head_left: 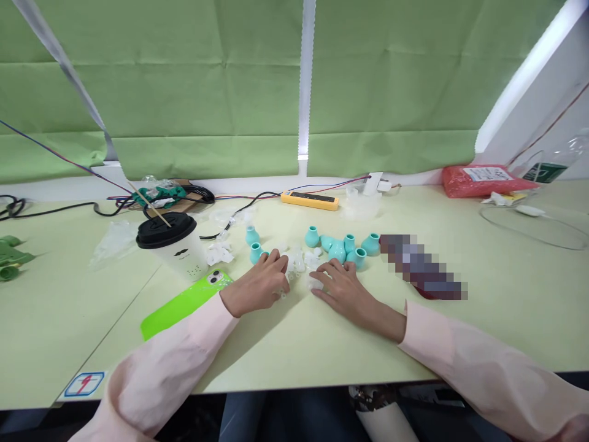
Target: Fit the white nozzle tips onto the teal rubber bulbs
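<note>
Several white pieces (299, 260) between left grip (261, 283), closure unclear, and right grip (345, 291), fingers apart.

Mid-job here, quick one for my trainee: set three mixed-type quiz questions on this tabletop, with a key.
1. True or false: the left hand is nearer the lime-green phone than the right hand is.
2. What colour is the lid on the white cup?
A) White
B) Black
C) Teal
3. Fill in: seen from the person's seat, the red package lies to the ____ of the teal pieces.
Key: 1 true; 2 B; 3 right.
</note>
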`<state>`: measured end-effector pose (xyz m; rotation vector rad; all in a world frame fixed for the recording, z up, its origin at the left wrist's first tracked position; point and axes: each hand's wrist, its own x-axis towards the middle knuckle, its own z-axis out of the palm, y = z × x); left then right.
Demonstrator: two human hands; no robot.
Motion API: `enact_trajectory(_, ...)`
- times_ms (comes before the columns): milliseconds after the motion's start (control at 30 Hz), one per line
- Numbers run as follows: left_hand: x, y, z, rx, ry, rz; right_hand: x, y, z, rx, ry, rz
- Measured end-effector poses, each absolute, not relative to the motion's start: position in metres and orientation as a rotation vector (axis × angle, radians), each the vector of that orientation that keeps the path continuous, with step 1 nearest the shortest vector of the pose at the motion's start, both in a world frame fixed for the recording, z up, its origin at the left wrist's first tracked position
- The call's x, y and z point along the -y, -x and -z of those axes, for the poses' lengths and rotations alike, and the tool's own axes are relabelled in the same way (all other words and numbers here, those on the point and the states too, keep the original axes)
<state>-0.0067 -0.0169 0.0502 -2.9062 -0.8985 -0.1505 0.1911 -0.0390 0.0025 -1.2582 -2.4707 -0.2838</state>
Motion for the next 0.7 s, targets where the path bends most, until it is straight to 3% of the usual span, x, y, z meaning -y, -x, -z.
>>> enact_trajectory(200,0.017,0.003,-0.044,0.887,2.896,0.157,0.039,-0.195,0.005,2.29,1.075,-0.107)
enact_trajectory(367,0.019,0.001,-0.047,0.868,2.926,0.182,0.042,-0.191,0.002,1.915,1.116,-0.835)
enact_trajectory(500,0.021,0.002,-0.051,0.815,3.047,0.477,0.043,-0.188,-0.003,1.579,1.129,-1.319)
enact_trajectory(700,0.024,-0.003,-0.045,0.753,3.033,0.831,0.041,-0.188,-0.006,1.38,1.119,-1.564)
